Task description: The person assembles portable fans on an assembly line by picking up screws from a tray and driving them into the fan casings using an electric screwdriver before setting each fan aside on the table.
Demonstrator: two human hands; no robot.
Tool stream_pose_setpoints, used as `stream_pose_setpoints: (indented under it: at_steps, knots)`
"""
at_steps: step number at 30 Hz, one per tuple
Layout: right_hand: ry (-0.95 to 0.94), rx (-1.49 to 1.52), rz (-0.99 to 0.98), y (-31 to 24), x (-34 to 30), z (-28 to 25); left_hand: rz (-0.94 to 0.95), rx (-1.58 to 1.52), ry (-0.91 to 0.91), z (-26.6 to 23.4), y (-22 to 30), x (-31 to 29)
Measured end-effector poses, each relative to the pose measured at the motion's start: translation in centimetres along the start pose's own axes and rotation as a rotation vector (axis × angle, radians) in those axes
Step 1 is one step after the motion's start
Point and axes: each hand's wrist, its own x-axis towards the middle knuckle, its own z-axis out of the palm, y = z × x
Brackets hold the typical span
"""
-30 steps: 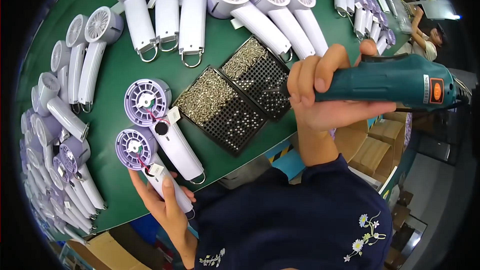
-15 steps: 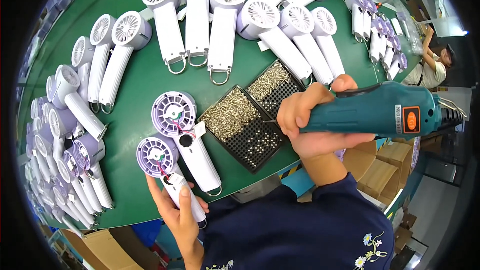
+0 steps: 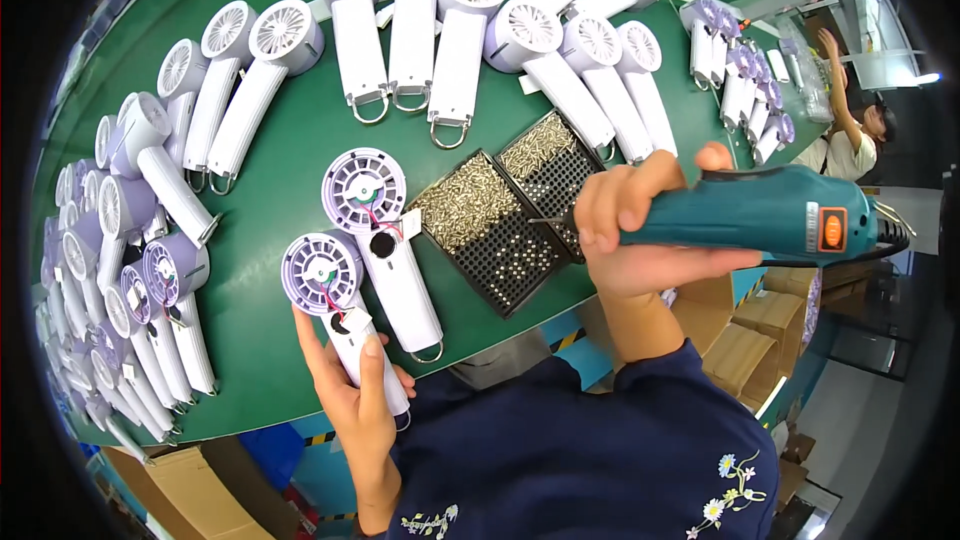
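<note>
My left hand (image 3: 362, 392) is closed round the white handle of a handheld fan (image 3: 348, 345), near the table's front edge. Its purple round head lies open at the back, showing a small green board and red wires. Just beyond it lies a second opened fan (image 3: 405, 290), with a white tag beside its wires. My right hand (image 3: 635, 220) grips a teal electric screwdriver (image 3: 745, 224), held level, its thin bit pointing left. The bit is over two black perforated trays (image 3: 505, 295) filled partly with small silvery screws (image 3: 470, 205); I cannot tell whether it touches them.
Several assembled white fans (image 3: 360, 50) lie in an arc across the green table (image 3: 270, 310), with more crowded along the left (image 3: 110, 310). Further fans (image 3: 740, 90) lie at the far right, near another person (image 3: 850, 135). Cardboard boxes (image 3: 750, 340) stand below the table's edge.
The view has shifted slightly, so the table things sit a little differently in it. Both hands keep their holds. The other person's arm at the far right has risen.
</note>
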Motion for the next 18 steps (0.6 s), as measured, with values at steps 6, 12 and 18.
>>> stream_pose_setpoints:
  at_steps: [6,12,18]
  knots:
    - [-0.004,0.107,-0.059,-1.2,1.9,7.2,-0.033,-0.044,-0.097,0.1,0.4,0.3]
    - [-0.413,0.305,0.118,5.1,0.6,11.8,-0.019,0.006,-0.099,-0.6,0.2,0.4]
    - [-0.395,0.333,0.158,7.1,0.3,13.9,0.039,0.042,-0.141,-1.0,0.3,0.6]
